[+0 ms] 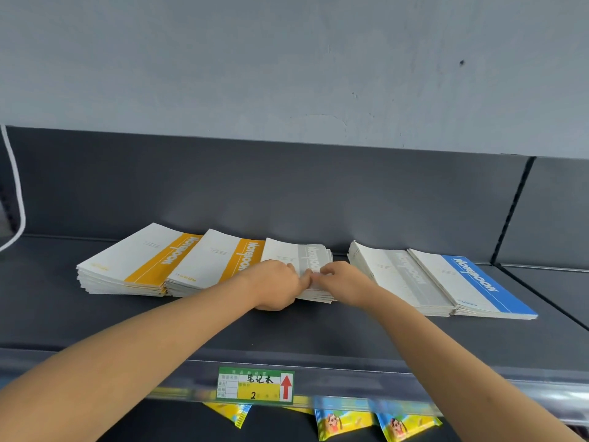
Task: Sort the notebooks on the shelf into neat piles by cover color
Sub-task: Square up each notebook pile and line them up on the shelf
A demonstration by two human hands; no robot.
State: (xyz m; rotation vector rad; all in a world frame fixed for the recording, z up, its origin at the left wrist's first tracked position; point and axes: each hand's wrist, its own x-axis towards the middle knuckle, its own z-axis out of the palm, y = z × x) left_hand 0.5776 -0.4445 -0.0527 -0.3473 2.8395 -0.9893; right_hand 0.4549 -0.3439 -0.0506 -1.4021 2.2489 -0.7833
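Several piles of notebooks lie in a row on a dark grey shelf [95, 317]. Two yellow-striped piles [140, 260] [216, 266] sit at the left. A grey-striped pile [302, 256] is in the middle. Further right lie another grey-striped pile [398, 275] and a blue-striped pile [478, 282] overlapping it. My left hand [274, 288] grips the front left corner of the middle grey pile, fingers curled under its edge. My right hand [341, 282] pinches the top notebooks at the pile's front edge. The two thumbs nearly touch.
A price label [255, 384] with a red arrow sits on the shelf's front rail. Yellow and blue snack packets [344, 422] hang on the level below. A vertical divider [513, 212] splits the back panel at the right. A white cord [16, 199] hangs at the far left.
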